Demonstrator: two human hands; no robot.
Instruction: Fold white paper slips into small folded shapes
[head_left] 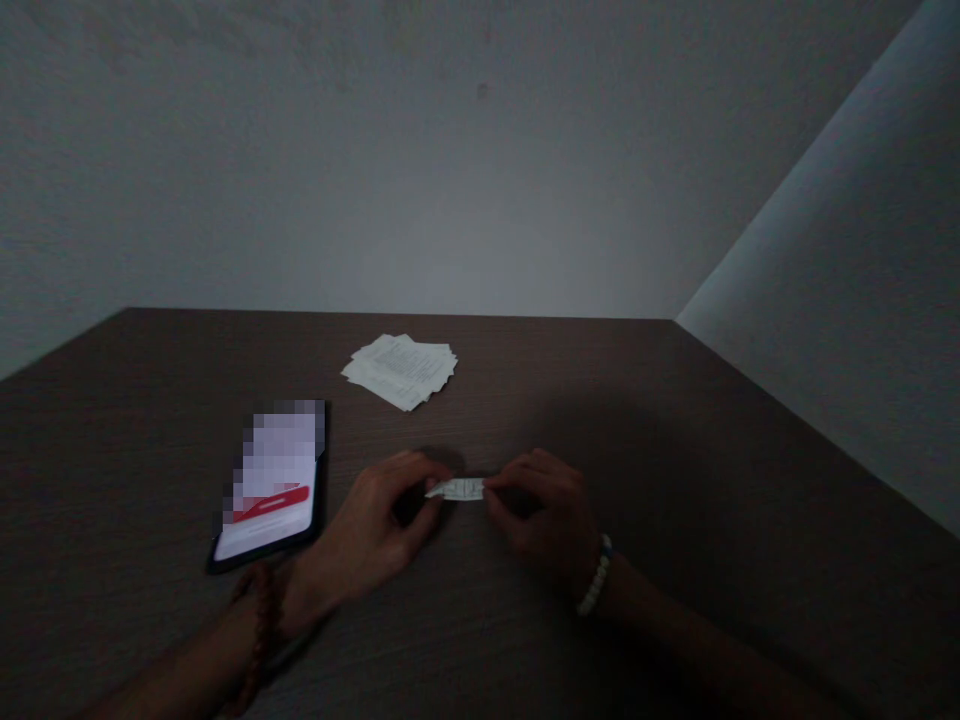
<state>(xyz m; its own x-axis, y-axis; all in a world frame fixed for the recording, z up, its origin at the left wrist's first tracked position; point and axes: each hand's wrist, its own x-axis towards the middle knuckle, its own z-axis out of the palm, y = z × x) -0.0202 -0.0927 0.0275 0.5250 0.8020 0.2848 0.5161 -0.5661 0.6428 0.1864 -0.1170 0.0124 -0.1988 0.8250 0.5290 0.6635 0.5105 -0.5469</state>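
A small folded strip of printed paper [465,489] is stretched between my two hands, low over the dark table. My left hand [382,515] pinches its left end between thumb and fingers. At the right end, my right hand [544,510] grips the paper the same way. The ends of the strip are hidden by the fingertips. Beaded bracelets circle both wrists, brown on the left and pale on the right.
A phone [281,485] with a lit screen lies left of my left hand. Farther back sits a loose stack of printed paper slips [401,370]. The brown wooden table [600,360] meets a grey wall [480,180] behind and another at the right.
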